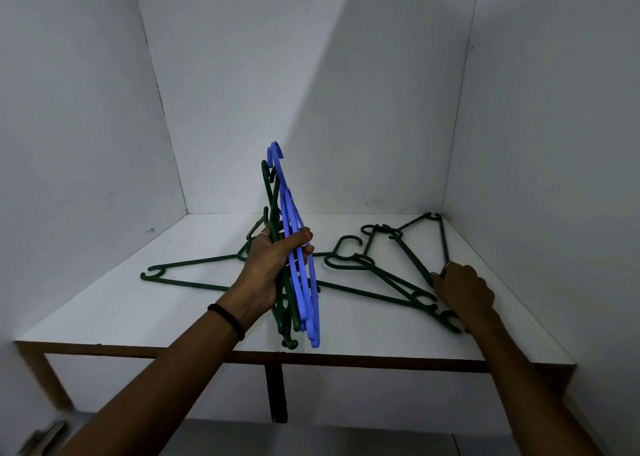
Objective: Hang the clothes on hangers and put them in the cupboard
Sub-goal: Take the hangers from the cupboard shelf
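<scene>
On the white cupboard shelf [346, 331], the left hand [273, 258] grips a bundle of upright hangers [294, 248] while the right hand's [464, 287] fingers [437, 280] close on a flat green hanger [412, 265] whose long arm runs far-left from them.

Bare forearms, black wristband [227, 320] — left wrist, finger rings [263, 234]

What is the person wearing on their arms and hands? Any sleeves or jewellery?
No sleeves show: both forearms are bare as far as the picture reaches. The left wrist has a thin black band around it, like a hair tie. The left hand wears a slim, pale ring on one finger. The right hand also has a ring on a finger. No gloves and no watch are visible.
</scene>
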Tool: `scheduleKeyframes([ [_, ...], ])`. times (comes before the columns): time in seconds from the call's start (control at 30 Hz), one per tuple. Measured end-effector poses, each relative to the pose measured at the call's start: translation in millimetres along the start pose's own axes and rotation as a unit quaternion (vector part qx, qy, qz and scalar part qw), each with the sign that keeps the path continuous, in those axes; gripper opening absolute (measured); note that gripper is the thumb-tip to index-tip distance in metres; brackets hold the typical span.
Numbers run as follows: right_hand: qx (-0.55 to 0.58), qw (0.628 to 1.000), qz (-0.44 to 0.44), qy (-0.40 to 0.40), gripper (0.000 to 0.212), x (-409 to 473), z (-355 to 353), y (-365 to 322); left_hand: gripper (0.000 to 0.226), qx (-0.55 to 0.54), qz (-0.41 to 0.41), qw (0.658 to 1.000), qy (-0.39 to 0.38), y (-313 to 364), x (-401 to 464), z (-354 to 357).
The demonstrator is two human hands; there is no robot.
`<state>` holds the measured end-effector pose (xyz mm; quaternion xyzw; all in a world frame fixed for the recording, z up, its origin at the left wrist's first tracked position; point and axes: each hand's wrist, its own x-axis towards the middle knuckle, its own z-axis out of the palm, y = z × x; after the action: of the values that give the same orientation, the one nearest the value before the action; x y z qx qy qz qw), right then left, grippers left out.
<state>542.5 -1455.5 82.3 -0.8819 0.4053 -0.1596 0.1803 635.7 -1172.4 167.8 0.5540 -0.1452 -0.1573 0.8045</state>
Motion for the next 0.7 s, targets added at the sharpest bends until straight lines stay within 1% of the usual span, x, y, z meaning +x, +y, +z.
scheduleKeyframes([
  [0.07, 0.024, 1.000, -0.001, -0.009, 0.030, 8.4, -0.8, -0.8, 0.038, -0.004, -0.002, 1.000, -0.003, 0.5, 0.7, 0.1],
  [0.17, 0.083, 0.997, 0.008, 0.002, 0.038, 14.9, -3.8, -1.5, 0.036, -0.006, -0.001, 1.000, -0.008, 1.6, 0.9, 0.2],
  [0.27, 0.192, 0.981, 0.024, 0.030, 0.039, 19.5, -9.3, -3.6, 0.034, -0.005, 0.000, 1.000, -0.010, 2.2, 0.5, 0.2],
  [0.33, 0.280, 0.958, 0.056, 0.014, 0.036, 24.0, -16.9, -7.6, 0.032, -0.001, -0.001, 1.000, -0.012, 2.3, 0.9, 1.1],
  [0.4, 0.381, 0.917, 0.116, -0.031, 0.022, 29.6, -21.6, -9.9, 0.027, 0.001, -0.004, 1.000, -0.016, 2.9, 1.6, 2.5],
  [0.43, 0.415, 0.897, 0.141, -0.054, 0.014, 30.6, -22.7, -11.4, 0.025, 0.002, -0.007, 1.000, -0.018, 3.0, 1.6, 3.0],
  [0.5, 0.451, 0.873, 0.168, -0.081, 0.003, 31.4, -23.7, -14.0, 0.022, 0.001, -0.011, 1.000, -0.026, 3.0, 1.3, 3.9],
  [0.53, 0.464, 0.863, 0.179, -0.089, 0.007, 31.4, -24.0, -15.5, 0.022, 0.000, -0.012, 1.000, -0.029, 2.8, 1.2, 4.2],
  [0.6, 0.491, 0.843, 0.201, -0.087, 0.023, 29.6, -25.5, -16.2, 0.021, 0.003, -0.011, 0.999, -0.032, 2.4, 1.3, 4.4],
  [0.67, 0.516, 0.829, 0.204, -0.064, 0.030, 24.4, -27.7, -16.0, 0.021, 0.006, -0.010, 0.999, -0.032, 2.4, 1.6, 4.4],
  [0.7, 0.543, 0.815, 0.198, -0.052, 0.031, 21.5, -28.0, -15.6, 0.021, 0.009, -0.010, 0.999, -0.033, 2.6, 1.8, 4.3],
])
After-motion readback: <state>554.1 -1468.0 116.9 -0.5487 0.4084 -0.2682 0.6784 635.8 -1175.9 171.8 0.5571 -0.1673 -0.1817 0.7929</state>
